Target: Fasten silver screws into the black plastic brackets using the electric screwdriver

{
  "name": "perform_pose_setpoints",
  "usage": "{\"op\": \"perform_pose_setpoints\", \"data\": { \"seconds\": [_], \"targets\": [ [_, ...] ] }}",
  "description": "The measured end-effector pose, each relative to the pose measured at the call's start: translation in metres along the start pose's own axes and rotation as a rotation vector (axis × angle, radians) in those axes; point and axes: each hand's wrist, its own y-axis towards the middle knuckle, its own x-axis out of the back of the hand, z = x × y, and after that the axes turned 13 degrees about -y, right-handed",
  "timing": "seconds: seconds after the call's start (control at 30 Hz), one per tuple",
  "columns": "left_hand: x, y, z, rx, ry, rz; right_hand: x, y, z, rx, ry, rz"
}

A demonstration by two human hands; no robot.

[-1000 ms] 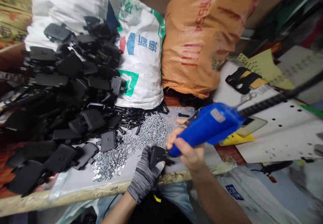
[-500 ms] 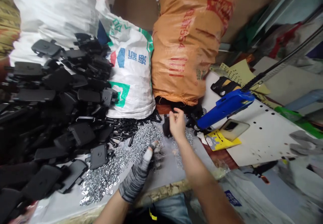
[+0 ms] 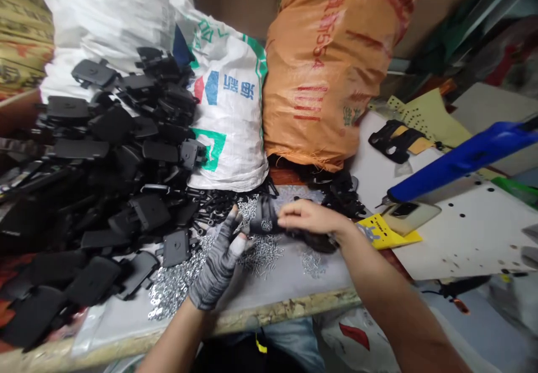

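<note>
My right hand [image 3: 306,219] lies across a black plastic part [image 3: 264,219], its fingers over the part and a dark section [image 3: 321,242] showing beyond the palm. My left hand [image 3: 218,263], in a grey knitted fingerless glove, stands beside that part with its fingers spread and holds nothing. Loose silver screws [image 3: 263,255] lie under both hands. A heap of silver washers [image 3: 172,289] sits lower left, close to my left hand. A blue glue gun [image 3: 458,162] rests on a white perforated board [image 3: 474,238], away to the right of my right hand.
A large pile of black plastic parts [image 3: 113,154] fills the left side, backed by white woven sacks [image 3: 229,109] and an orange sack [image 3: 328,64]. A phone [image 3: 409,216] and yellow card [image 3: 384,231] lie on the board. A wooden table edge [image 3: 286,311] runs along the front.
The glue gun has left my right hand and lies on the board. My right hand has gone from empty to resting on the black part. The view has shifted slightly.
</note>
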Motion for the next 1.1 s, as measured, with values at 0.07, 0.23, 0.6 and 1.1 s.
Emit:
{"op": "perform_pose_setpoints", "data": {
  "seconds": [0.07,0.23,0.6,1.1],
  "targets": [
    [0.010,0.002,-0.008,-0.035,0.113,0.199,-0.014,-0.019,0.020,0.283,0.070,0.217],
    [0.010,-0.008,-0.019,0.092,0.120,0.486,-0.041,-0.038,0.040,0.301,0.061,-0.178],
    [-0.016,-0.033,-0.006,0.041,0.135,0.314,-0.077,-0.053,0.056,0.396,-0.297,-0.492],
    [-0.015,-0.061,0.014,0.349,-0.114,0.181,-0.135,-0.080,0.054,0.345,-0.520,-0.793]
  ]
}}
